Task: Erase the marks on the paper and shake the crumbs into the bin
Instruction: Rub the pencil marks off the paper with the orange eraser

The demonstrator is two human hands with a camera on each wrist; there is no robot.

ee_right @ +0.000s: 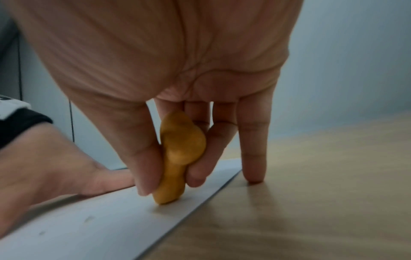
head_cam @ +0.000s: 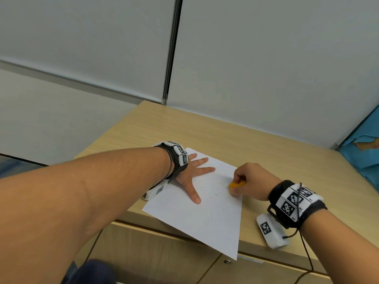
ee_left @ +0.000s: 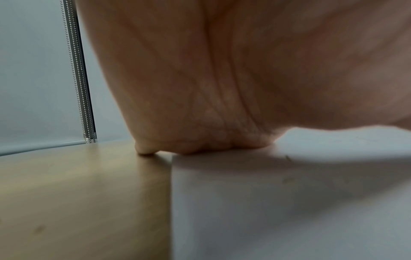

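Observation:
A white sheet of paper (head_cam: 201, 210) lies on the wooden desk (head_cam: 256, 144), its near corner hanging over the front edge. Faint pencil marks and dark crumbs (head_cam: 215, 193) dot its middle. My left hand (head_cam: 192, 173) lies flat on the sheet's left part with fingers spread straight. My right hand (head_cam: 246, 181) pinches an orange eraser (head_cam: 235, 184) at the paper's right edge. In the right wrist view the eraser (ee_right: 175, 158) sits between thumb and fingers, its tip on the paper (ee_right: 100, 225), while the little finger touches the desk (ee_right: 311, 202). No bin is in view.
Grey partition panels (head_cam: 266, 68) stand behind the desk. A blue torn sheet (head_cam: 363, 152) lies at the far right. Cabinet fronts (head_cam: 164, 253) run below the desk's front edge. Bare wood shows beyond and right of the paper.

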